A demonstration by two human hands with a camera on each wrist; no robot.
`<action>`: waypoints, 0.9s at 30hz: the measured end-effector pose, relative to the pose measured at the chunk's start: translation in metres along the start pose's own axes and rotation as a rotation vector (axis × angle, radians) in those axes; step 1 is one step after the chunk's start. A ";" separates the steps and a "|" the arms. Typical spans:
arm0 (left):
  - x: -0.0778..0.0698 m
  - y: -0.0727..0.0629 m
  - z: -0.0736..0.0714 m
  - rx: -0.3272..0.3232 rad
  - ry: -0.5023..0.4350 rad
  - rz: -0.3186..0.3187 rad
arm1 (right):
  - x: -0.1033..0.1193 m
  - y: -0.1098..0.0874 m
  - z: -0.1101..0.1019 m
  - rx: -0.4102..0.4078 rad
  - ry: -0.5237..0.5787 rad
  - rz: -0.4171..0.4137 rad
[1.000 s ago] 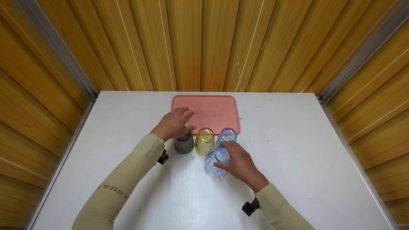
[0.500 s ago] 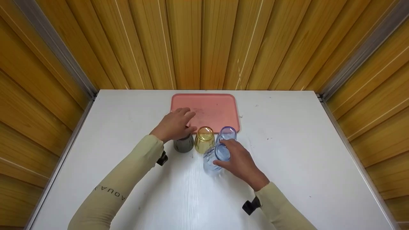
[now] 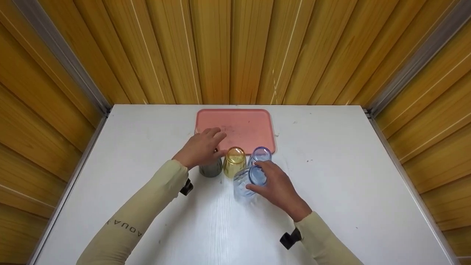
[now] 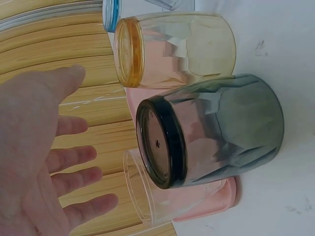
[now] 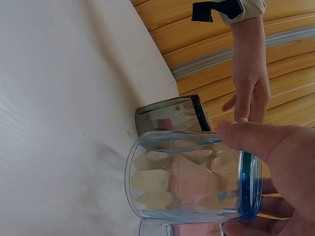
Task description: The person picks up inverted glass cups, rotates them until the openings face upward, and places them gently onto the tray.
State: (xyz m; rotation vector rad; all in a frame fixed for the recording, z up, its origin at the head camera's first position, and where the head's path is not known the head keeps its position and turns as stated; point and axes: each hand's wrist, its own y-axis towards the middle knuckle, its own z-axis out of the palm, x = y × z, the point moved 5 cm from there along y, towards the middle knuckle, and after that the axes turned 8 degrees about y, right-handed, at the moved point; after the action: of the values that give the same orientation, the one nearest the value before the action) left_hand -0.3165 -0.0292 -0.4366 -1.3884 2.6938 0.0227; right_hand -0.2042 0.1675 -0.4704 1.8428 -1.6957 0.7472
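Several glasses stand upside down on the table. My right hand (image 3: pixel 280 186) grips a light-blue glass (image 5: pixel 192 177) near its base, thumb on one side and fingers on the other. Whether its rim touches the table I cannot tell. My left hand (image 3: pixel 200 147) is over a dark grey glass (image 4: pixel 226 128), fingers extended and apart from it in the left wrist view. Between the hands is a yellow glass (image 3: pixel 234 163). A blue-purple-tinted glass (image 3: pixel 261 154) stands just beyond the right hand. Behind the grey glass, the left wrist view shows a clear glass (image 4: pixel 142 189).
A pink tray (image 3: pixel 254 127) lies flat at the back of the white table (image 3: pixel 331 162), directly behind the glasses. Wood-look panel walls (image 3: pixel 243 51) close off the back and both sides.
My left hand has shifted slightly towards me above the grey glass. The light-blue glass's base has edged a little to the right in my right hand's grip. The other glasses stay put.
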 end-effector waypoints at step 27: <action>-0.015 -0.010 -0.003 0.002 0.011 0.051 | 0.004 -0.001 -0.014 -0.039 -0.001 -0.053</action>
State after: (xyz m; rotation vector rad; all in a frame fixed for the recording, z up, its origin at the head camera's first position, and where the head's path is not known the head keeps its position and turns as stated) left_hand -0.3003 -0.0232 -0.4317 -1.3223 2.7369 0.0170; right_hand -0.2033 0.1747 -0.4579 1.8540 -1.6439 0.6874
